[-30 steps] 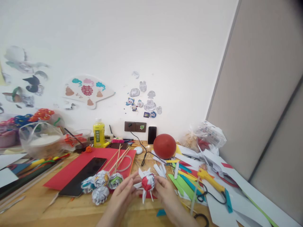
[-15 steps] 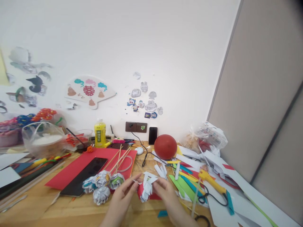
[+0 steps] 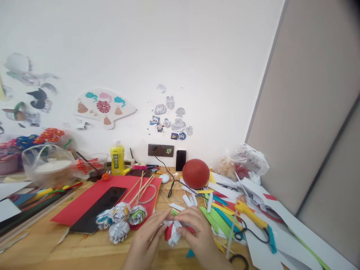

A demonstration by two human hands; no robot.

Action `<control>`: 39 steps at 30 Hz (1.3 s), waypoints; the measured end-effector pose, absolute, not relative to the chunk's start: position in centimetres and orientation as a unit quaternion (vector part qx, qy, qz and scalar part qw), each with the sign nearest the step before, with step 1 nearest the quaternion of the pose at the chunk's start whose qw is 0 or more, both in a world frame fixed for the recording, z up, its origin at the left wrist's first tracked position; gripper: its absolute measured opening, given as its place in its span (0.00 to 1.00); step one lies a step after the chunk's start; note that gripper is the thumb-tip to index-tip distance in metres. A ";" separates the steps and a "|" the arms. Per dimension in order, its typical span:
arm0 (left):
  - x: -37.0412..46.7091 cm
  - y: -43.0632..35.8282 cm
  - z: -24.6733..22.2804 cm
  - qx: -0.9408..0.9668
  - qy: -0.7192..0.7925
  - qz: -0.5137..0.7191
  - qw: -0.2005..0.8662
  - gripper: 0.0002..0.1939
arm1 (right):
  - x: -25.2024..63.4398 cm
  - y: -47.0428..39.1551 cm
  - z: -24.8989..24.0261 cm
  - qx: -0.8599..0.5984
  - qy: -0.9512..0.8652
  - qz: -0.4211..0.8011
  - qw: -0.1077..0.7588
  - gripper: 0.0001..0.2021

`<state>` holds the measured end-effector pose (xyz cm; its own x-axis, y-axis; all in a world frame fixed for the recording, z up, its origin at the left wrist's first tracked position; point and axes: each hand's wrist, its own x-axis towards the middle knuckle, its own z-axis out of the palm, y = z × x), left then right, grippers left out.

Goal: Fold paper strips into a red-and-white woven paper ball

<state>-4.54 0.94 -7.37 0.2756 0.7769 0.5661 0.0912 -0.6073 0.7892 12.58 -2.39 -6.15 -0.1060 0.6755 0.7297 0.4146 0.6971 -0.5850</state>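
Observation:
Between my two hands is a paper flower (image 3: 174, 235) of folded white paper with red parts; a bit of green shows at its top. My left hand (image 3: 149, 234) is closed on its left side, thumb and fingers pinching the paper. On the other side, my right hand (image 3: 197, 230) grips the flower with bent fingers, which hide part of it. Left of my hands lie several finished-looking white paper flowers (image 3: 119, 231) on thin wooden sticks (image 3: 143, 188). White folded paper strips (image 3: 189, 200) lie just beyond my fingers.
Red card (image 3: 112, 183) with a black slab-like device (image 3: 97, 212) lies at left. A yellow bottle (image 3: 117, 157), a phone (image 3: 180, 160) and a red balloon (image 3: 196, 173) stand along the wall. At right are coloured strips (image 3: 215, 219), a yellow glue gun (image 3: 251, 214) and white sheets (image 3: 281, 232).
My right hand has moved inward over the flower's top, closer to my left hand. The fingers now cover more of the paper, and green shows at the top. The view has shifted slightly.

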 end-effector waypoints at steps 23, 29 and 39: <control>-3.6 1.2 -6.9 0.592 0.314 0.380 0.638 0.13 | 12.2 -2.1 -6.9 -0.458 -0.499 0.543 0.497 0.15; -3.7 0.7 -7.6 0.450 0.321 0.345 0.759 0.13 | 12.2 -2.2 -7.8 -0.427 -0.394 0.643 0.500 0.15; -2.8 0.9 -7.6 0.377 0.214 0.426 0.794 0.08 | 11.5 -3.3 -5.1 -0.313 -0.405 0.664 0.545 0.19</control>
<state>-2.82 0.92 -7.65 0.5455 0.8379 -0.0192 -0.5144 0.3528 0.7816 11.52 -3.30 -5.05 -0.2100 0.9773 0.0270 -0.4703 -0.0767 -0.8792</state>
